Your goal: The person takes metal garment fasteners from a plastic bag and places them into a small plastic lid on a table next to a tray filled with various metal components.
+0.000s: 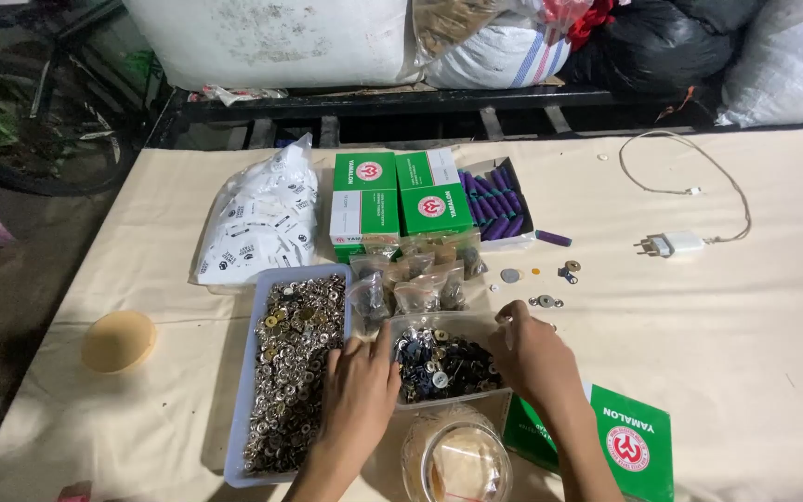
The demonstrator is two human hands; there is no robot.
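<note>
Nearest the camera, a round clear plastic tub (457, 462) with a crinkled film top is sitting just below the clear tray (448, 364), which serves as the landmark. That clear tray is shallow, thin-walled and rectangular, and it is holding dark blue and black metal snap buttons (443, 365) in a loose heap.

Cream cloth is covering the table (755, 335), which is lying wide and bare to the right of the clear tray and running on to its far edge below the white sacks (281, 37). A long pale blue tray (242, 409) is touching the clear tray's left side, filled with shiny silver and brass snaps. A clear bag of white labels (262, 223) is lying beyond it, up and to the left. Two green and white boxes (400, 197) are standing beyond the clear tray, with a box of purple tubes (497, 200) just right of them. A flat green box (625, 442) is lying at the clear tray's lower right. Small clear packets (417, 279) are crowding its far rim. A yellow bowl (118, 341) is sitting well apart to the left. A white charger (676, 244) with its cable is lying up to the right.

The left hand (362, 383) is resting with fingers spread narrowly over the seam between both trays, holding nothing I can see. The right hand (530, 353) is curling at the clear tray's right rim, fingertips pinched; whether they are holding a snap I cannot tell.
</note>
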